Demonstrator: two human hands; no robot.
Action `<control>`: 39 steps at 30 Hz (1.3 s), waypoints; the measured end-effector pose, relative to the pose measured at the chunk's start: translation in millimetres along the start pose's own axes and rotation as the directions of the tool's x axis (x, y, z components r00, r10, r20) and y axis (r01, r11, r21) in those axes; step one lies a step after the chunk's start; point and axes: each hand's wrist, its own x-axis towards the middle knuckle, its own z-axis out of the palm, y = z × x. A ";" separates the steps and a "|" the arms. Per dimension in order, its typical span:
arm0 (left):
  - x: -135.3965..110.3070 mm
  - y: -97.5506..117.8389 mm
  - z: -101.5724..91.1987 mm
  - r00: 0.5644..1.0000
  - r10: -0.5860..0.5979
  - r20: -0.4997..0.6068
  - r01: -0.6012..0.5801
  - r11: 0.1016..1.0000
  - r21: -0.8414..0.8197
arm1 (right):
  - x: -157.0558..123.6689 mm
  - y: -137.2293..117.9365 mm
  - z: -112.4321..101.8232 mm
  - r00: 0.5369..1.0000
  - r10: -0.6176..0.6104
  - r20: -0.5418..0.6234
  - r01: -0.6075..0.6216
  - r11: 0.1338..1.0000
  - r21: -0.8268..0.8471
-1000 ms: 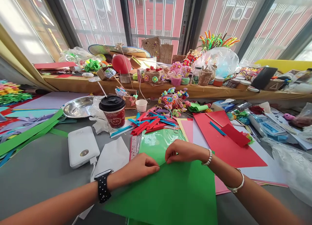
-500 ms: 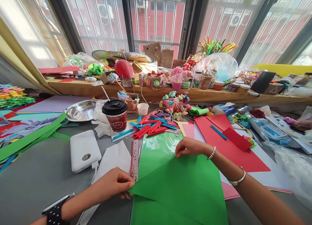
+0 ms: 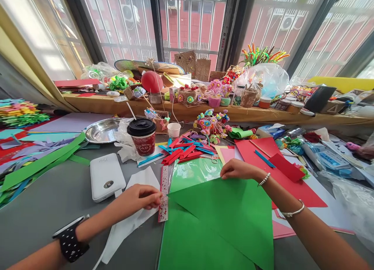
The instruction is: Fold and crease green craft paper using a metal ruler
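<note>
My right hand point(image 3: 240, 170) pinches the upper edge of a green paper sheet point(image 3: 230, 219), which is lifted and slanted over more green sheets point(image 3: 187, 242) below. Just left of the lifted sheet's pointed corner is my left hand point(image 3: 147, 196), its fingers curled together with nothing visible in them. Its fingertips overlap the edge of a pink patterned ruler point(image 3: 164, 184); whether they touch it I cannot tell. A clear glossy sleeve point(image 3: 195, 168) shows above the green paper. Beneath my left wrist lies a folded white paper point(image 3: 124, 231).
A white power bank point(image 3: 106, 176) with a cable and a lidded paper cup point(image 3: 142, 139) stand on the left. Red and blue paper strips point(image 3: 184, 149) are heaped beyond the green paper. Small scissors point(image 3: 214, 158) lie nearby. Red paper point(image 3: 298, 188) covers the right side.
My left hand has let go of the green sheet's left corner and moved up towards the ruler. My right hand still holds the sheet, slightly higher. The view has shifted a little.
</note>
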 end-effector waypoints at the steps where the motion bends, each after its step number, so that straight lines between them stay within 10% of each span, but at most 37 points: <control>1: 3.5 4.3 1.5 1.000 0.018 -0.025 -0.019 0.999 -0.036 | -1.4 0.6 0.0 1.000 0.008 -0.019 -0.007 1.000 0.023; 13: 27.7 50.2 35.1 0.984 0.117 -0.132 -0.154 0.936 -0.315 | -21.7 -6.7 15.4 0.978 0.122 -0.169 -0.068 0.954 0.293; 39: 24.7 40.7 29.6 0.984 0.023 -0.177 -0.073 0.958 -0.279 | 6.7 -24.9 19.1 0.992 0.002 -0.129 0.031 0.967 0.254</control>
